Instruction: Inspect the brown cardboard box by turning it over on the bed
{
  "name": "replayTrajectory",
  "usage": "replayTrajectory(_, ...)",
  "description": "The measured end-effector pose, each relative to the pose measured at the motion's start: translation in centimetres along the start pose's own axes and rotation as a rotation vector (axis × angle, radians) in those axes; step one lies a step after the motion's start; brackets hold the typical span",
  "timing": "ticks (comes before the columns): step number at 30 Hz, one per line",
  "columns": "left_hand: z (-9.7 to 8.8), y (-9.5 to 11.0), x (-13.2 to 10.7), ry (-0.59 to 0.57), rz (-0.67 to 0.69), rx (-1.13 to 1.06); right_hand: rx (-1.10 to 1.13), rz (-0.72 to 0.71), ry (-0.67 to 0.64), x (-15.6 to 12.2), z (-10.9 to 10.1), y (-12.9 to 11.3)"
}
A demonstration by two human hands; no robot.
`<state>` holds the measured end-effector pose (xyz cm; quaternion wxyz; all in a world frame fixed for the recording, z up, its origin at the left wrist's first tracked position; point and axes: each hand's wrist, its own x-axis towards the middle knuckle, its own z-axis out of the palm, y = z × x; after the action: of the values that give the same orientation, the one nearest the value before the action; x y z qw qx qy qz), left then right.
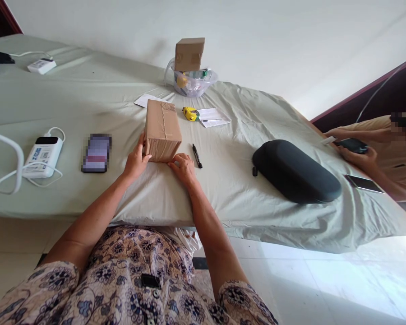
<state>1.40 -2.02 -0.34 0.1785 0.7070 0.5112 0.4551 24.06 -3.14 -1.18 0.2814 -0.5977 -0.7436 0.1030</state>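
Note:
A brown cardboard box (163, 128) stands on the cloth-covered table in front of me, with tape along its top and printed marks near the far edge. My left hand (136, 158) grips its left side, the thumb resting at the near left corner. At the lower near right corner, my right hand (183, 168) holds the box with bent fingers, partly hidden against its base. A black marker (196, 155) lies just right of that hand. Beyond the box are a yellow tape measure (190, 113) and a folded white paper (216, 116) with a pen on it.
A clear plastic basket (192, 88) with a second cardboard box (189, 54) stands near the wall. Left lie a phone (96, 153) and a white power bank (43, 156) with cables. A black hard case (296, 171) lies right, near another person's hand (360, 158) holding a dark object.

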Motion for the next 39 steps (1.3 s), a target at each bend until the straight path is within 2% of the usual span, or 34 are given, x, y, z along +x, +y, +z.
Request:
replayTrajectory(3, 0.8, -0.7, -0.4, -0.044, -0.099, 0.133, 0.035, -0.018, 0.018, 0.0, 0.1, 0.2)
replayTrajectory(9, 1.7, -1.1, -0.8, 0.069, -0.011, 0.151, 0.165, -0.105, 0.085, 0.2, 0.4, 0.0)
replayTrajectory(14, 2.2, -0.1, -1.0, 0.132, 0.068, 0.114, 0.191, 0.012, 0.277, 0.0, 1.2, -1.3)
replayTrajectory(18, 2.3, 0.4, -1.0, 0.116, 0.022, 0.093, 0.197, 0.039, 0.321, -0.2, 1.3, -1.8)
replayTrajectory(25, 1.0, -0.3, -0.6, 0.072, -0.105, -0.004, 0.247, -0.208, 0.423, -0.3, 0.4, -2.2)
replayTrajectory(31, 0.4, 1.1, -0.7, -0.052, -0.063, -0.416, 0.151, -0.402, 0.588, -0.9, -0.3, -3.3)
replayTrajectory(35, 0.3, 1.8, -0.6, 0.038, -0.042, -0.455, 0.056, -0.567, 0.608, -1.2, 0.3, -4.2)
replayTrajectory(39, 0.4, 1.8, -0.7, 0.096, -0.107, -0.374, -0.02, -0.565, 0.546, -1.2, 0.8, -4.9)
